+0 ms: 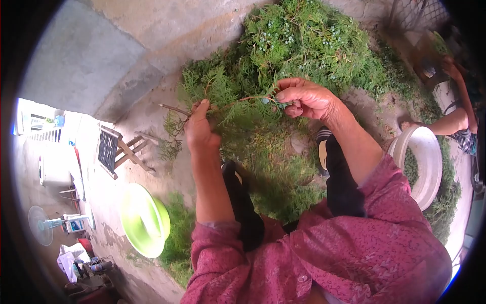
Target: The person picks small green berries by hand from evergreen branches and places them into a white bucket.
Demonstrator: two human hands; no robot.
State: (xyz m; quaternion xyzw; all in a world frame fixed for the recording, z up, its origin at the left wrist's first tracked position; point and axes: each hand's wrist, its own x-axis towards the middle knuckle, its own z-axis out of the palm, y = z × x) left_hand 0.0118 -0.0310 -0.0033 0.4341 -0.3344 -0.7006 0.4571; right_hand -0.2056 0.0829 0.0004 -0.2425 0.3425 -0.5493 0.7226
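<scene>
Between my two hands stretches a leafy evergreen branch (238, 103) with a thin brown stem and flat green sprays. My left hand (201, 127) is closed round the stem near its bare cut end, which sticks out to the left. Toward the other end, my right hand (304, 99) pinches the branch tip, where a pale bluish cone shows by the fingers. Behind the hands rises a big heap of cut evergreen branches (304, 43) dotted with pale blue-green cones. Loose green sprays (283, 182) cover the ground between my feet.
At the left stand a lime-green basin (163, 223) and a wooden folding stool (121, 149). A white round tub (433, 167) is at my right. Another person's bare leg (453, 123) and arm show at the far right. A fan (43, 224) stands at far left.
</scene>
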